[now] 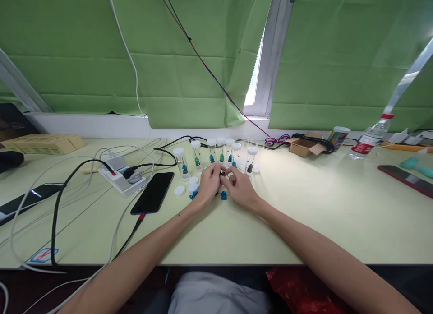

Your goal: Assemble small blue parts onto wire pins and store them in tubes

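My left hand (210,181) and my right hand (239,184) meet over the table, fingertips together. Between them they pinch a small dark piece (222,173), too small to name. Just below the hands lies a small blue piece (223,196). Another blue piece (194,194) rests left of my left hand, partly hidden by it. Behind the hands stand several clear tubes with white caps, among them a tube (181,163) at the left and a tube (251,158) at the right. Small blue, green or dark figures sit inside. Loose white caps (179,190) lie at the left.
A black phone (152,193) with a plugged-in cable lies left of my hands. Beyond it are a white power strip (123,175) and tangled cables. At the right stand an open cardboard box (304,145), a can (338,138) and a water bottle (370,138).
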The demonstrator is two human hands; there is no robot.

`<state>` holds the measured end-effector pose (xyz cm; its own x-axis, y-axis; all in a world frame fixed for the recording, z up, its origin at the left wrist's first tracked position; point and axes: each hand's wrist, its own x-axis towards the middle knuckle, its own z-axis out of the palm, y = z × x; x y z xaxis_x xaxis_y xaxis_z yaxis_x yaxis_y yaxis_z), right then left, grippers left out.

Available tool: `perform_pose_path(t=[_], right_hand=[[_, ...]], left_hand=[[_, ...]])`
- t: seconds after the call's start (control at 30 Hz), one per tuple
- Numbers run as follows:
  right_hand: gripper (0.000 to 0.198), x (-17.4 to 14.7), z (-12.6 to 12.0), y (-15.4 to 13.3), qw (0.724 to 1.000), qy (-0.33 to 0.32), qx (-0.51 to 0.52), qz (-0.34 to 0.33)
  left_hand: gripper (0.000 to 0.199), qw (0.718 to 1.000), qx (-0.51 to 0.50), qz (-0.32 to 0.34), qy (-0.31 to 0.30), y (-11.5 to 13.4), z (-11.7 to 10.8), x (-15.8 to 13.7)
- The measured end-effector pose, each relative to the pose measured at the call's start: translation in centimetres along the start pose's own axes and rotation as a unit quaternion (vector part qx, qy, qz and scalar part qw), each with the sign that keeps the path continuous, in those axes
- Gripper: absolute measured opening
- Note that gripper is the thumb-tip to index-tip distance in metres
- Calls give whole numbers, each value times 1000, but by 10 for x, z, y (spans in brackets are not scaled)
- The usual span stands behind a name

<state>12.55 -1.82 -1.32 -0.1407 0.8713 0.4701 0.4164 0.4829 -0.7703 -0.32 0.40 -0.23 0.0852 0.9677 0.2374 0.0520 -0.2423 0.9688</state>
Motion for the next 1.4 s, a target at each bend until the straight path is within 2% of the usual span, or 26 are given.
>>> perform_pose_path(t=[0.53,0.93,1.4], right_hand=[[30,2,0,2,1000,14,-21,-11],[10,0,-1,0,1000,-1,0,-10],[19,0,0,1,1000,2,-16,-6]], left_hand=[[29,1000,-24,-9,-13,2,2,-2],[31,1000,0,-1,-12,-1,0,-2],[25,1000,-9,6,0,5,3,-4]])
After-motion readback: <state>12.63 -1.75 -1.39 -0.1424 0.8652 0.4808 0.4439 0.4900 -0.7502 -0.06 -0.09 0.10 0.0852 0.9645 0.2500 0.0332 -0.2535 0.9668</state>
